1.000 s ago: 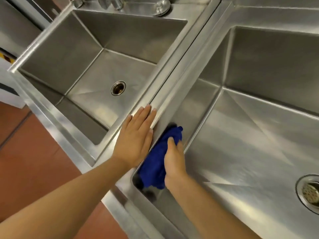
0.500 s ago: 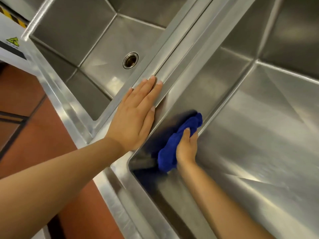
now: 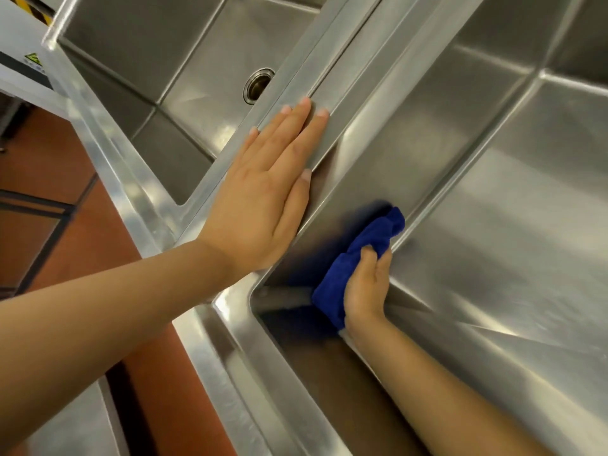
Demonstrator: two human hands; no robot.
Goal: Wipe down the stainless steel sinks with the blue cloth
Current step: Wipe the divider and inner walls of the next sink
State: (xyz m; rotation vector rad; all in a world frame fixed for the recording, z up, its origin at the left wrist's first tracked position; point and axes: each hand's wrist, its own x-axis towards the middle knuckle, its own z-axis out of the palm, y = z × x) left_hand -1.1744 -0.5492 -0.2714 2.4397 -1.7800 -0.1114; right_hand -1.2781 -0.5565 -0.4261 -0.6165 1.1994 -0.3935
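Your left hand (image 3: 260, 199) lies flat, fingers straight and together, palm down on the flat stainless steel divider rim (image 3: 355, 60) between the two basins. Just right of that rim, your right hand (image 3: 365, 287) grips the bunched blue cloth (image 3: 345, 271), thumb curled over it. It presses the cloth against the sloping inner wall of the right stainless steel sink (image 3: 411, 143), near the front corner. Left of the rim sits the left stainless steel sink (image 3: 204, 77) with its round metal drain (image 3: 259, 84). Farther left of the rim, red-brown floor (image 3: 49, 159) shows.
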